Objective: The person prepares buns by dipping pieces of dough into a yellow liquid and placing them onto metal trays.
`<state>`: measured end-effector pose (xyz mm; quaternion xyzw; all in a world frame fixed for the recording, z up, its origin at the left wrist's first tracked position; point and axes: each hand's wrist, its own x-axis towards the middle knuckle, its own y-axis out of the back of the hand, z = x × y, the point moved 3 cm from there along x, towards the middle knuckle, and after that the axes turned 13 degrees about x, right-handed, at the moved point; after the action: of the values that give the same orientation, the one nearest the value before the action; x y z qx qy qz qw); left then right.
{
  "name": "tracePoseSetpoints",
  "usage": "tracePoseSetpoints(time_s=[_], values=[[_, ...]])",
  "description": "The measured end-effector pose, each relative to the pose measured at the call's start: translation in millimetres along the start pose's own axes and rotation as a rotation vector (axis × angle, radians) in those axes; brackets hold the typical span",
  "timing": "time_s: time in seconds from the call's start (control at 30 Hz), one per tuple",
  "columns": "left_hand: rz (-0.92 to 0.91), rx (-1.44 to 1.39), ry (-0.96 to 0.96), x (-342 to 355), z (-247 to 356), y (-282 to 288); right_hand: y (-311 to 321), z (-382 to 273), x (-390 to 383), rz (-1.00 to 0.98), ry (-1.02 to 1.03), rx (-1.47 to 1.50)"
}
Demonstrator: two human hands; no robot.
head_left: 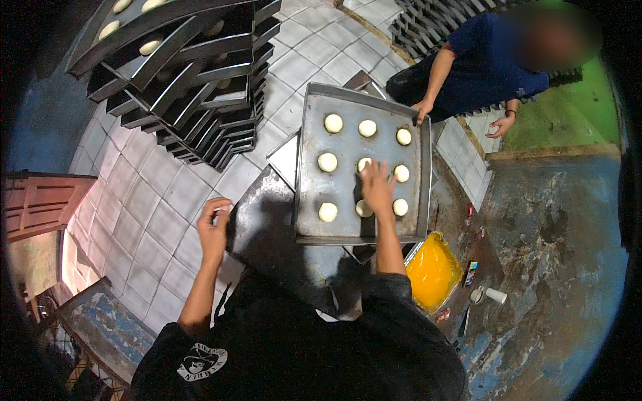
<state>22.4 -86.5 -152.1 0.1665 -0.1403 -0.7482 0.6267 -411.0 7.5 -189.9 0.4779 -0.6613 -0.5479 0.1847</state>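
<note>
A metal baking tray (348, 190) stands in front of me, with several round pale dough balls (327, 162) spaced in rows on it. My right hand (378, 190) is over the middle of the tray, fingers stretched and slightly blurred, partly covering a dough ball (364, 165) at the centre. Whether it touches that ball I cannot tell. My left hand (213, 226) is off the tray's left side, its fingers curled toward the thumb; what they hold, if anything, is too small to make out. A co-worker's hand (422, 110) rests at the tray's far right corner.
Stacked dark metal trays (200, 87) stand at the far left, the top one bearing dough balls. Right of my tray lie a foil-like container of yellow paste (431, 274), a white cup (495, 295) and a spoon (471, 306) on the worn surface. A co-worker (468, 73) is at far right.
</note>
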Motion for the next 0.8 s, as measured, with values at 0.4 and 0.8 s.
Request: tracePoseSetpoints(time_s=[0.4, 0.8], values=[[0.112, -0.049, 0.147, -11, -5, 19, -2, -6, 55, 0.332, -0.187, 0.251], [0.094, -0.151, 0.228, -42, -32, 32, 73, 58, -208, -0.006, -0.060, 1.886]])
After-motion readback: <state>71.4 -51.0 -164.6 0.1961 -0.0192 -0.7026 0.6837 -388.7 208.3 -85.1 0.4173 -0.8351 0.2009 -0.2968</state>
